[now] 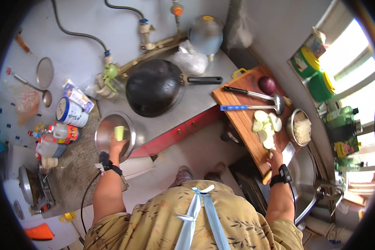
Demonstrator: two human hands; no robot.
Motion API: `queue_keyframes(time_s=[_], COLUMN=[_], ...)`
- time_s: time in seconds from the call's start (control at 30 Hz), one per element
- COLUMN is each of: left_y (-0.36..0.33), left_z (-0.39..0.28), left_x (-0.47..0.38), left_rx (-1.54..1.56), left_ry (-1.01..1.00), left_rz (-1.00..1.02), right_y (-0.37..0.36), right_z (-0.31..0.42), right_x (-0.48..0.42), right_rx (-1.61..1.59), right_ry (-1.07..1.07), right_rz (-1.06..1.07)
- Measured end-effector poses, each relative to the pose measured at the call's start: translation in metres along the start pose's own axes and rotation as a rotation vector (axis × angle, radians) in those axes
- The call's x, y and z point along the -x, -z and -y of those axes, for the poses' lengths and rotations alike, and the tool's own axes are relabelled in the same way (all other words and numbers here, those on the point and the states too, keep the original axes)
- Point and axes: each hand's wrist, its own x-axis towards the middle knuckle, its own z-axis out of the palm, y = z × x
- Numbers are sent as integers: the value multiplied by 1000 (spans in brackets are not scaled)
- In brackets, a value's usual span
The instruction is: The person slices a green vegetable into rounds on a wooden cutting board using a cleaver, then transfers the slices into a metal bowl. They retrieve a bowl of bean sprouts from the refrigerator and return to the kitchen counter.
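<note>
My left hand (pixel 115 145) holds a pale green piece of peeled vegetable (pixel 119 133) over the mouth of a wide stainless steel bowl (pixel 132 137). At the near end of the wooden cutting board (pixel 237 125), my right hand (pixel 275 158) closes around a kitchen knife. The knife's orange-yellow handle (pixel 266 177) sticks out below the hand, and its broad blade (pixel 288 153) shows on the other side; the part between is hidden. Pale cut vegetable pieces (pixel 264 134) lie in a heap on the board, just beyond my right hand.
A ladle (pixel 279 101), a blue-handled utensil (pixel 234 107) and a purple onion (pixel 267 85) lie on the board. Beside it are a filled metal bowl (pixel 301 129) and a sink (pixel 303 175). An upturned black wok (pixel 154 87) rests on the counter. Bottles (pixel 54 145) stand left.
</note>
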Motion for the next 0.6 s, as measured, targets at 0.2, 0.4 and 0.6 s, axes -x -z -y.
queue_keyframes(time_s=[0.2, 0.4, 0.6], left_y=[11, 19, 21], left_z=[5, 3, -1], left_x=[-29, -35, -39], left_rx=[-244, -419, -397], left_ry=[-118, -62, -30], left_rz=[-100, -101, -54], right_y=[-48, -89, -79], right_z=[22, 23, 10], right_x=[3, -12, 7], right_rx=[-277, -205, -313], right_ry=[201, 378, 165], right_rz=[-54, -84, -54])
